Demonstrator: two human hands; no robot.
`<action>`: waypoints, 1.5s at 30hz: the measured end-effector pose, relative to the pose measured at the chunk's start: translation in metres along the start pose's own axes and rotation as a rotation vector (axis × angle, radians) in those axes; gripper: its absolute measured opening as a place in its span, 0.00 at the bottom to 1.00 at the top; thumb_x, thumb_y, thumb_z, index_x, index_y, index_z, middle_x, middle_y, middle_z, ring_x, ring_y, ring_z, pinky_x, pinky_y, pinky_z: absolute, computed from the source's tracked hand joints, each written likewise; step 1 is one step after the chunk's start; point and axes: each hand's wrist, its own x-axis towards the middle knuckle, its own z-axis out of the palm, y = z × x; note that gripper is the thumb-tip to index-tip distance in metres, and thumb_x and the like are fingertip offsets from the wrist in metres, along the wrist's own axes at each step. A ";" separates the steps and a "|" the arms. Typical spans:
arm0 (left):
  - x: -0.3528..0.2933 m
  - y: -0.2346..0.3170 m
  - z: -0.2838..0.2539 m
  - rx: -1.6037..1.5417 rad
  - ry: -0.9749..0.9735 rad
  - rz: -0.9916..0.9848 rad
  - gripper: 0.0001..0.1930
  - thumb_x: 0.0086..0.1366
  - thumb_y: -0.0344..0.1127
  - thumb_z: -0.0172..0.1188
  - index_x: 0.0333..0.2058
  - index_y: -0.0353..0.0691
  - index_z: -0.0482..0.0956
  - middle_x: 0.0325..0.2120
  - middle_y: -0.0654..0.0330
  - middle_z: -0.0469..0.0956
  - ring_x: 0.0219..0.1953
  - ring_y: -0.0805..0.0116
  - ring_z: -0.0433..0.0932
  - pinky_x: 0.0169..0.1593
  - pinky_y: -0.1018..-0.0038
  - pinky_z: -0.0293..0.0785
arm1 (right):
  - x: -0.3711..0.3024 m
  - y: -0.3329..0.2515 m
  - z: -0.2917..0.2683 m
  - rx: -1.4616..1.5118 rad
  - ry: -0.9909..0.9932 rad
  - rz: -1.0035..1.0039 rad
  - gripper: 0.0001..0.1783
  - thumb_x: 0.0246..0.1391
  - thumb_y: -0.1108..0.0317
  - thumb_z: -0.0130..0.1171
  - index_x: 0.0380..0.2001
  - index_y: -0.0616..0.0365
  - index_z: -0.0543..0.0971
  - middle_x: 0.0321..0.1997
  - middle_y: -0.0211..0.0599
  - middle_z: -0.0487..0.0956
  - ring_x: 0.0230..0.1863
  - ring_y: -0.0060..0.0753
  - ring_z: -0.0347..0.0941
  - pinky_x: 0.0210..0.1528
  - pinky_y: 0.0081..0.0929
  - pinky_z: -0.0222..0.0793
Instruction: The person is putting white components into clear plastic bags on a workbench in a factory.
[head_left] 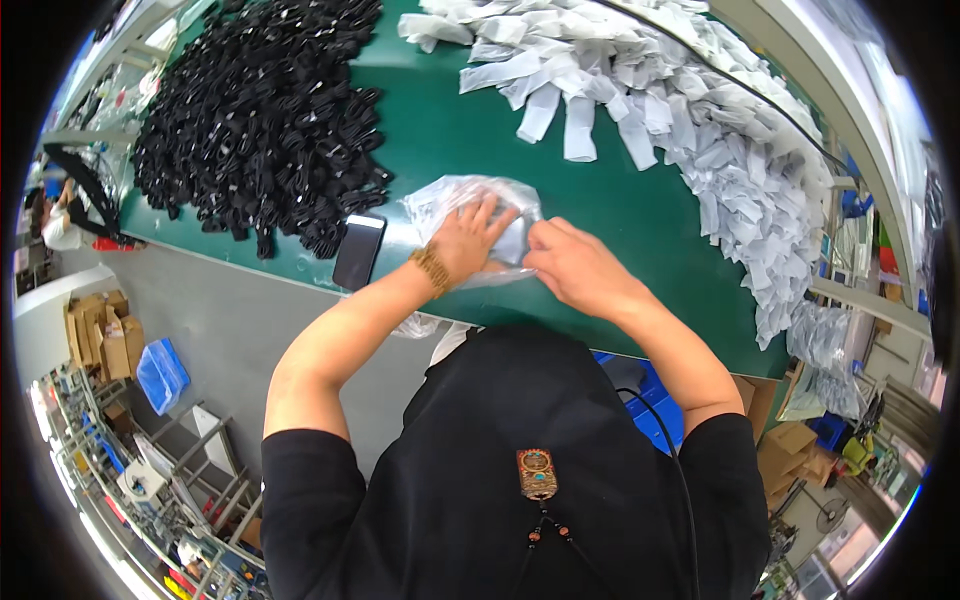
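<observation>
A clear plastic bag (522, 194) lies crumpled on the green table near its front edge. My left hand (465, 240) presses on it with the fingers spread. At the bag's right side, my right hand (578, 262) is closed with its fingertips gripping the plastic. Something pale and flat (512, 243) shows between the hands, in or under the bag; its kind is unclear. To the left of the bag a dark phone (358, 255) rests at the table edge.
A large heap of bundled black cables (265, 120) covers the table's left side. Several white packets (720, 130) are piled along the far and right side, with a black cord (720, 75) running over them. The green table (420, 120) ends close to my body.
</observation>
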 end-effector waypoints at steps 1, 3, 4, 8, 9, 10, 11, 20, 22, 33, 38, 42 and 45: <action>-0.004 0.003 -0.012 0.048 0.018 0.074 0.44 0.55 0.60 0.59 0.66 0.50 0.52 0.62 0.50 0.57 0.64 0.47 0.57 0.61 0.54 0.59 | -0.002 0.004 -0.001 -0.010 0.014 0.019 0.08 0.40 0.77 0.63 0.28 0.58 0.77 0.34 0.36 0.70 0.39 0.41 0.69 0.40 0.35 0.68; -0.010 -0.001 -0.001 0.006 0.069 0.112 0.42 0.56 0.58 0.59 0.64 0.48 0.55 0.61 0.49 0.59 0.63 0.47 0.58 0.60 0.54 0.60 | -0.003 0.003 0.000 -0.034 0.017 0.003 0.08 0.40 0.77 0.62 0.28 0.57 0.77 0.34 0.37 0.70 0.39 0.41 0.69 0.40 0.35 0.69; -0.014 -0.001 0.000 -0.044 0.109 0.125 0.39 0.57 0.56 0.59 0.62 0.45 0.58 0.59 0.49 0.60 0.62 0.47 0.59 0.59 0.54 0.61 | -0.003 0.002 0.002 -0.041 0.013 -0.010 0.08 0.40 0.76 0.62 0.28 0.57 0.77 0.34 0.37 0.70 0.39 0.41 0.69 0.40 0.35 0.69; -0.011 -0.007 0.002 -0.140 0.099 0.104 0.31 0.58 0.50 0.60 0.54 0.39 0.64 0.53 0.48 0.65 0.58 0.47 0.64 0.55 0.59 0.66 | 0.002 -0.001 0.005 -0.032 -0.140 -0.063 0.06 0.45 0.73 0.62 0.29 0.56 0.78 0.37 0.35 0.72 0.36 0.37 0.70 0.38 0.35 0.69; -0.016 -0.009 -0.002 -0.229 0.052 0.065 0.30 0.57 0.49 0.61 0.54 0.39 0.65 0.52 0.48 0.66 0.57 0.47 0.65 0.55 0.60 0.66 | 0.005 0.002 0.001 -0.032 -0.138 -0.069 0.06 0.45 0.73 0.62 0.29 0.56 0.78 0.37 0.35 0.72 0.36 0.37 0.70 0.38 0.35 0.69; -0.018 -0.011 -0.007 -0.315 0.007 0.032 0.29 0.57 0.48 0.61 0.53 0.38 0.65 0.51 0.47 0.67 0.56 0.47 0.65 0.55 0.61 0.66 | 0.008 0.011 -0.009 0.157 -0.069 0.022 0.05 0.46 0.72 0.61 0.30 0.56 0.78 0.38 0.35 0.73 0.36 0.35 0.71 0.37 0.34 0.69; -0.023 -0.008 -0.035 -0.359 0.044 -0.019 0.25 0.59 0.43 0.62 0.51 0.37 0.68 0.47 0.48 0.72 0.51 0.48 0.71 0.52 0.62 0.69 | 0.010 0.023 -0.022 0.346 0.008 0.119 0.05 0.48 0.70 0.61 0.31 0.56 0.79 0.40 0.34 0.74 0.35 0.33 0.72 0.37 0.34 0.70; 0.032 -0.076 -0.057 -0.649 0.352 -0.207 0.27 0.54 0.29 0.63 0.54 0.38 0.69 0.48 0.47 0.72 0.47 0.52 0.75 0.48 0.65 0.74 | 0.083 0.227 0.040 0.008 0.668 0.642 0.32 0.37 0.55 0.66 0.49 0.52 0.75 0.49 0.52 0.68 0.54 0.55 0.63 0.54 0.44 0.64; 0.069 -0.089 -0.034 -0.502 0.363 -0.240 0.33 0.50 0.29 0.66 0.57 0.39 0.65 0.53 0.42 0.65 0.50 0.47 0.72 0.51 0.61 0.72 | 0.086 0.207 0.035 -0.079 0.584 0.660 0.33 0.36 0.55 0.67 0.50 0.53 0.75 0.50 0.51 0.68 0.54 0.53 0.63 0.55 0.44 0.63; 0.136 -0.045 0.008 -0.289 -0.104 -0.201 0.23 0.46 0.21 0.62 0.44 0.45 0.79 0.51 0.45 0.62 0.45 0.46 0.75 0.48 0.61 0.75 | -0.013 0.168 0.012 -0.210 0.076 0.601 0.35 0.34 0.60 0.69 0.51 0.54 0.74 0.49 0.43 0.70 0.53 0.47 0.64 0.53 0.43 0.62; 0.131 -0.055 0.001 -0.130 -0.041 -0.075 0.21 0.47 0.22 0.62 0.43 0.48 0.80 0.45 0.50 0.65 0.43 0.52 0.75 0.45 0.64 0.76 | 0.000 0.152 0.033 -0.269 0.176 0.465 0.35 0.34 0.64 0.70 0.50 0.58 0.72 0.46 0.43 0.70 0.52 0.47 0.64 0.53 0.42 0.63; 0.123 -0.043 -0.035 0.051 0.121 0.066 0.16 0.49 0.27 0.61 0.38 0.49 0.80 0.41 0.53 0.68 0.42 0.55 0.74 0.43 0.64 0.76 | -0.002 0.164 0.059 -0.283 0.183 0.423 0.34 0.34 0.66 0.70 0.49 0.60 0.71 0.46 0.44 0.70 0.51 0.48 0.65 0.52 0.41 0.63; 0.111 -0.020 -0.041 0.062 0.060 0.124 0.10 0.51 0.31 0.60 0.34 0.47 0.80 0.38 0.54 0.70 0.41 0.56 0.74 0.41 0.63 0.76 | -0.008 0.159 0.071 -0.247 0.206 0.434 0.34 0.34 0.67 0.70 0.49 0.59 0.70 0.45 0.44 0.70 0.51 0.48 0.65 0.52 0.40 0.64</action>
